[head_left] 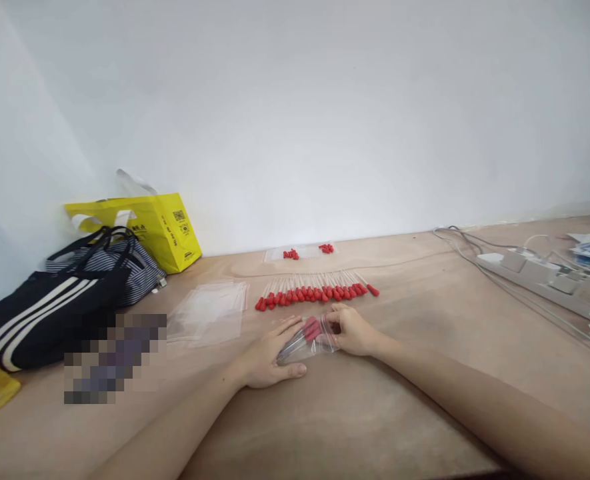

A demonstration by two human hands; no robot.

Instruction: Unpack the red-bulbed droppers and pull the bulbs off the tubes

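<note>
Left hand [271, 357], right hand [352, 331], bag [305, 349] between

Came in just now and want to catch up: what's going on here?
A person is handling a clear bag of red-ended droppers on the table. The left hand is spread against one end, and the right hand has its fingers at the other. Just beyond lies a row of loose droppers, with flat clear bags to its left. Farther back, near the wall, are two small red clusters.
</note>
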